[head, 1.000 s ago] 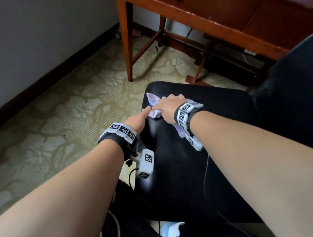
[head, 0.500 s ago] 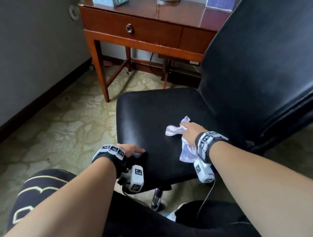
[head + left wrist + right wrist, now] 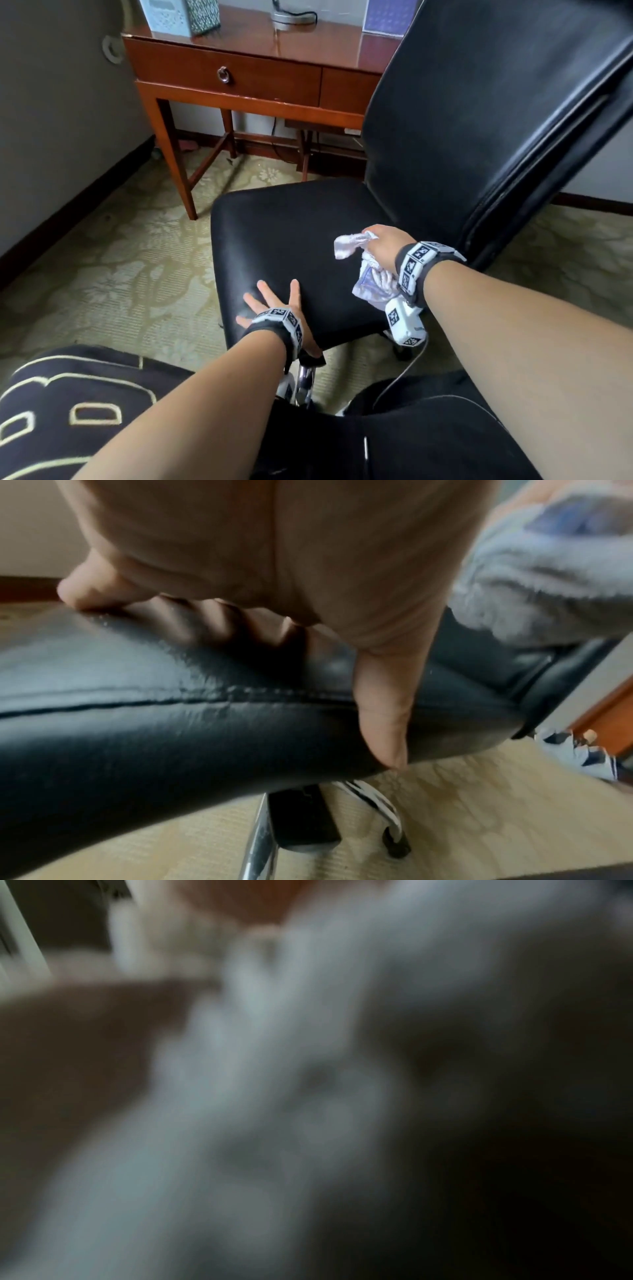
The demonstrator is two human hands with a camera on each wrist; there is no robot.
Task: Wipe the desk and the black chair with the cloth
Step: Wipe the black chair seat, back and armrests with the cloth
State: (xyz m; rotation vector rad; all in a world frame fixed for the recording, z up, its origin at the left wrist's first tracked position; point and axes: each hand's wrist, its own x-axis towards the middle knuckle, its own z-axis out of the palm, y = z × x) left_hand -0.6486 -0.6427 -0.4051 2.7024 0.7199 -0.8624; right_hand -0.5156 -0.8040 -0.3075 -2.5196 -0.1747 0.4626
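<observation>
The black chair's seat [image 3: 291, 240] fills the middle of the head view, and its backrest [image 3: 479, 120] rises at the right. My right hand [image 3: 387, 245] grips a bunched white cloth [image 3: 352, 246] and holds it on the seat's right side, close to the backrest. My left hand [image 3: 274, 305] lies flat on the seat's near edge with fingers spread. In the left wrist view the left hand's thumb [image 3: 383, 710] points down the seat's [image 3: 171, 710] front face, and the cloth [image 3: 548, 574] shows at the upper right. The right wrist view is a blur of cloth [image 3: 274, 1069]. The wooden desk [image 3: 239, 78] stands behind.
On the desk are a patterned tissue box [image 3: 181, 15], a round base with a cable [image 3: 291, 17] and a purple card [image 3: 390, 17]. A grey wall runs along the left over patterned carpet [image 3: 120, 267]. The chair's chrome base [image 3: 260, 845] and my dark-trousered legs [image 3: 411, 438] are below.
My right hand slid the cloth from the seat's far left corner across to its right side by the backrest. My left hand went from holding the seat's edge to lying flat, fingers spread.
</observation>
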